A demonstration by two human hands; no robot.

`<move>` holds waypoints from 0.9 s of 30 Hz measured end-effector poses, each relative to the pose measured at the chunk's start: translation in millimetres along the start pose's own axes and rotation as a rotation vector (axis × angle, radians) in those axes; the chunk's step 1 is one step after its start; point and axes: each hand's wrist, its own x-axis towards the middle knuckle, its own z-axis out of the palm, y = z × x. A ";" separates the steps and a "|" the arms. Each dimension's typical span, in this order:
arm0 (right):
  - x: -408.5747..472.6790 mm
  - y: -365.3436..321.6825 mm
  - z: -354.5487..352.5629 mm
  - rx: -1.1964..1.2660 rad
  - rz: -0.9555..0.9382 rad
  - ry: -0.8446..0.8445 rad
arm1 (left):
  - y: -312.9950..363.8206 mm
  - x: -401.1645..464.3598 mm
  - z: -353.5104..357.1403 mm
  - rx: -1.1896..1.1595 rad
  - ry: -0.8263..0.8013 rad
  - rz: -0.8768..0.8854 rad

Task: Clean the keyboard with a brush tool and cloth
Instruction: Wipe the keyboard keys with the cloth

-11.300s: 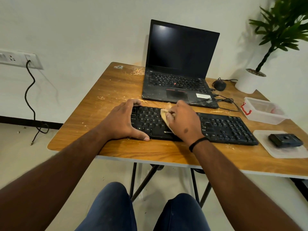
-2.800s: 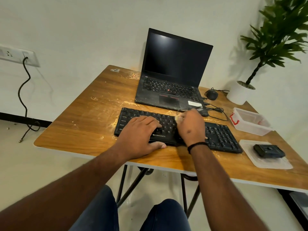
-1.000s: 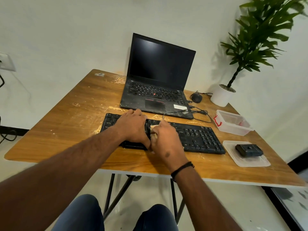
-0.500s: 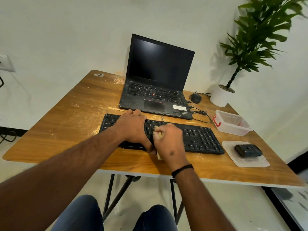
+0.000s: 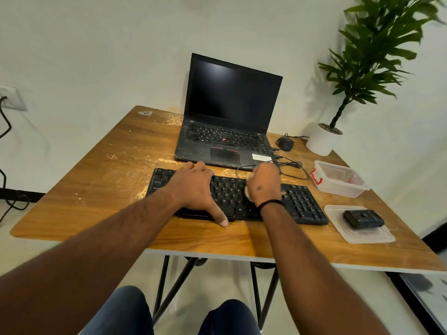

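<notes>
Since half a second ago my right hand (image 5: 263, 183), fingers bunched on the cloth (image 5: 247, 192), wiped toward the keyboard (image 5: 300, 204) back edge while my left hand (image 5: 196, 189) lies flat, steadying it.

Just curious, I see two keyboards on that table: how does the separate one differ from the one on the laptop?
The keyboard is a wide loose slab at the near side of the table, with a number pad. The laptop keys sit farther back, built in below a dark upright screen, in a narrower block with a red dot. The left hand and right hand lie on the keyboard only, the right one gripping a cloth. Both are black.
</notes>
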 end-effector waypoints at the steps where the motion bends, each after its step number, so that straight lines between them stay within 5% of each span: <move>1: -6.0 -9.9 3.1 0.008 -0.033 -0.008 | 0.0 0.1 0.0 0.005 0.001 -0.001; 7: -41.7 -36.0 2.3 0.033 -0.303 -0.172 | -3.7 3.7 3.0 -0.015 0.032 0.005; 14: -27.6 11.5 -19.1 -0.003 -0.080 -0.074 | -1.9 -0.2 2.3 -0.010 0.014 0.000; 23: -48.1 -6.4 -38.4 0.046 -0.266 -0.333 | -2.9 0.6 3.3 -0.008 0.015 -0.005; 27: -36.9 -12.9 -35.7 0.029 -0.191 -0.170 | -1.3 -0.2 2.3 -0.010 0.011 -0.008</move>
